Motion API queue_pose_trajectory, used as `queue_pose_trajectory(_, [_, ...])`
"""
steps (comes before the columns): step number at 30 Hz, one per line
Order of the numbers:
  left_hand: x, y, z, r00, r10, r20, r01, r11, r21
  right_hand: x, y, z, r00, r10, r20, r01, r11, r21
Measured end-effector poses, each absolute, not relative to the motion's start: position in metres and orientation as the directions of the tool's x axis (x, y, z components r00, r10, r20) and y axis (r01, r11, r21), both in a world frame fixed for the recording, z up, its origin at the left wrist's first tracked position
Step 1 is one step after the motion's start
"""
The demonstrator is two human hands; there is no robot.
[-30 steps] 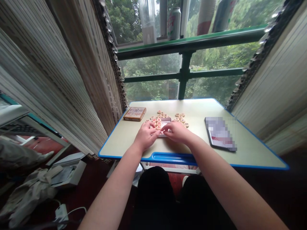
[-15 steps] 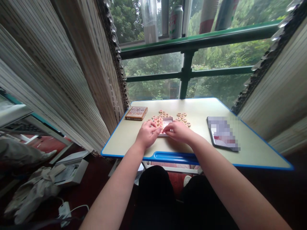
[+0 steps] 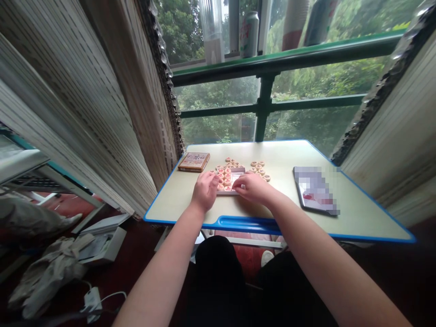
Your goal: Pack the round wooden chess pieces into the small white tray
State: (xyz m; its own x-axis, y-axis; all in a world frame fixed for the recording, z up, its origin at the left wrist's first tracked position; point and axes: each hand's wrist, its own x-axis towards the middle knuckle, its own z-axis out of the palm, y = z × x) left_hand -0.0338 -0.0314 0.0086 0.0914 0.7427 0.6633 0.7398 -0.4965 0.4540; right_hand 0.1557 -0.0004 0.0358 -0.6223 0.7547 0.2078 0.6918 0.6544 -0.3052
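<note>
A shallow open box (image 3: 241, 170) lies on the table, with round Chinese chess pieces (image 3: 227, 176) marked in red in two columns on its left side. My left hand (image 3: 205, 190) is at the box's left edge, fingers bent together against it. Over the box's right part is my right hand (image 3: 252, 187), its fingers curled and pressed together, the tips down inside. Whatever those fingertips may hold is hidden. More loose chess pieces (image 3: 258, 164) lie behind my right hand, and others (image 3: 232, 162) sit just beyond the box.
A flat printed box (image 3: 194, 162) is at the table's left back. On the right lies a tablet or large phone (image 3: 315, 190), partly pixelated. The table (image 3: 361, 218) has a blue rim with a pen groove in front. A can (image 3: 250, 34) and cups stand on the window ledge.
My left hand has drawn back left from over the pieces to the box's edge, uncovering the red-marked columns. My right hand stays almost in place.
</note>
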Motion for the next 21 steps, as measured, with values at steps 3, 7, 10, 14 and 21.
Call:
queue_pose_trajectory(3, [-0.0332,-0.0309,0.0083,0.075,0.744,0.664,0.743,-0.486,0.461,0.1561,0.0000,0.0359,-0.626,0.752,0.207,0.688,0.657,-0.307])
queue_pose_trajectory(7, [-0.0340,-0.0299,0.0077,0.078,0.761,0.644,0.754,-0.467,0.461,0.1560,0.0004,0.0352,-0.622,0.753,0.215,0.685,0.656,-0.317])
queue_pose_trajectory(10, [-0.0348,-0.0297,0.0073,0.053,0.763,0.644,0.751,-0.456,0.478,0.1554,0.0002,0.0349,-0.618,0.757,0.211,0.689,0.652,-0.317])
queue_pose_trajectory(14, [-0.0340,-0.0304,0.0073,0.023,0.770,0.638,0.738,-0.444,0.508,0.1553,0.0005,0.0346,-0.609,0.766,0.208,0.698,0.641,-0.317])
queue_pose_trajectory(21, [-0.0325,-0.0304,0.0079,0.035,0.771,0.636,0.746,-0.444,0.496,0.1558,0.0021,0.0337,-0.602,0.765,0.227,0.691,0.642,-0.331])
